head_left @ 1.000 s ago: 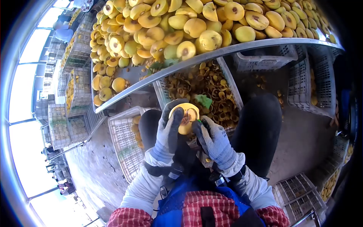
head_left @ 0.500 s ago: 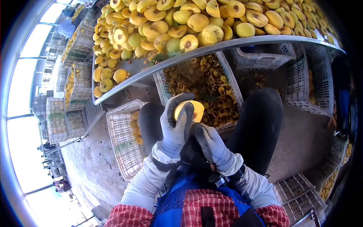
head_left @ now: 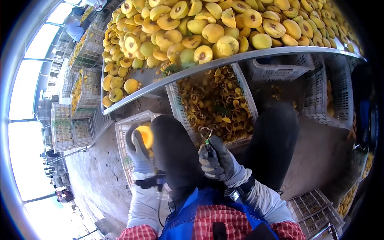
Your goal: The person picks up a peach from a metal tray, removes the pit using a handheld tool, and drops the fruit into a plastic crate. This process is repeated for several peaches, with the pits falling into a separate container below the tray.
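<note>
Fingers of the gloved left hand grip a yellow fruit half over the side crate, just beside the left knee. The gloved right hand has its fingers curled round a loop-tipped tool, near the scrap crate. Halved fruit lies heaped up to the front edge of the table.

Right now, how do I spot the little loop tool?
Below the big table is a crate of scraps. In front is the gloved right hand. The tool pokes from its fingers: a thin loop with green beneath, unlike the yellow fruit.
</note>
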The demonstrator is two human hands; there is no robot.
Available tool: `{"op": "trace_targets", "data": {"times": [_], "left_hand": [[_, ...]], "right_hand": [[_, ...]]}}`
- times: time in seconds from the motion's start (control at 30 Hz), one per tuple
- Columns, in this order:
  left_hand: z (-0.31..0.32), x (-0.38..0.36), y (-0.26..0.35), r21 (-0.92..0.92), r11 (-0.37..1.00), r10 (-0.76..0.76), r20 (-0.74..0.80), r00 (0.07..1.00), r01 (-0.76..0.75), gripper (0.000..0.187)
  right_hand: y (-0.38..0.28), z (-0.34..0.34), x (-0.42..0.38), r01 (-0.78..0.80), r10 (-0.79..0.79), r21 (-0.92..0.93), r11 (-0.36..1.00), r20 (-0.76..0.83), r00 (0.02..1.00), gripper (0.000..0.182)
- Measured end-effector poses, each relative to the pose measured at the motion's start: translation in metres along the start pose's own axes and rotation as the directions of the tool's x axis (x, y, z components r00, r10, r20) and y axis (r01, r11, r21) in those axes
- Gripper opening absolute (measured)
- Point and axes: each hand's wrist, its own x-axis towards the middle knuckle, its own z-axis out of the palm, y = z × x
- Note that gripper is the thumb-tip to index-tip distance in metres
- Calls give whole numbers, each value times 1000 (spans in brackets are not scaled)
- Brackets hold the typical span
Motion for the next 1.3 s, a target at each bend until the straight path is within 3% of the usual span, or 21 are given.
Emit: {"op": "trace_targets", "data": {"times": [0.03,0.07,0.13,0.2,0.27,0.33,0.5,0.63,0.73,0.77,0.87,0.9,0.93,1.0,1.07,1.1,1.13,1.17,1.23,1.27,1.3], "left_hand": [[-37,26,-17,562,797,155,166,974,-223,37],[-63,39,-35,886,412,84,197,977,-214,44],[-60,60,-32,964,264,-144,81,986,-41,47],[14,63,11,792,559,88,238,967,-245,42],[90,81,37,552,779,54,414,909,-298,40],[161,111,52,540,676,141,573,807,-502,42],[259,143,60,819,148,-141,572,808,-554,66],[265,141,57,808,47,-146,587,796,-587,60],[281,150,67,717,-12,-308,660,685,-696,56],[283,160,67,645,31,-370,717,591,-763,54],[270,187,59,462,190,-326,862,388,-867,55],[266,196,57,493,220,-399,833,383,-842,58],[257,201,52,511,282,-356,842,407,-812,63],[240,186,58,571,275,-135,819,557,-773,62],[216,155,74,584,614,-21,684,729,-530,50],[203,140,62,269,857,172,654,737,-439,42],[189,123,54,103,943,194,603,774,-317,37],[178,91,78,169,949,110,615,781,-266,37],[159,49,77,250,900,132,624,770,-356,49],[162,26,75,101,949,195,554,809,-297,47],[152,16,71,211,927,130,594,794,-310,44]], "right_hand": [[-2,5,0,16,-21,-93,996,-50,999,53],[-5,10,0,33,-51,-183,983,-95,994,53],[-9,17,4,40,-94,-261,965,-199,976,52],[-12,18,7,14,-129,-339,941,-320,939,53],[-15,26,12,57,-216,-390,919,-377,901,48],[-18,34,16,103,-309,-440,892,-427,850,43],[-34,35,13,177,-394,-450,875,-452,800,37],[-37,34,15,180,-397,-441,879,-470,788,38],[-35,33,15,155,-404,-465,871,-501,765,38],[-34,33,13,152,-414,-475,867,-515,750,38],[-38,40,12,183,-462,-499,847,-521,717,36],[-40,42,11,205,-479,-499,842,-518,709,36],[-42,44,10,227,-497,-499,836,-515,699,35],[-42,43,8,300,-562,-520,800,-473,678,33],[-45,42,6,349,-617,-546,761,-447,648,31],[-47,45,7,375,-682,-609,699,-409,607,27],[-50,54,9,391,-737,-667,635,-369,567,23],[-52,60,13,399,-785,-721,567,-325,528,20],[-57,66,27,392,-910,-875,284,-118,398,17],[-57,70,29,367,-943,-922,127,3,334,17],[-55,81,24,361,-901,-900,244,-72,428,17]]}}
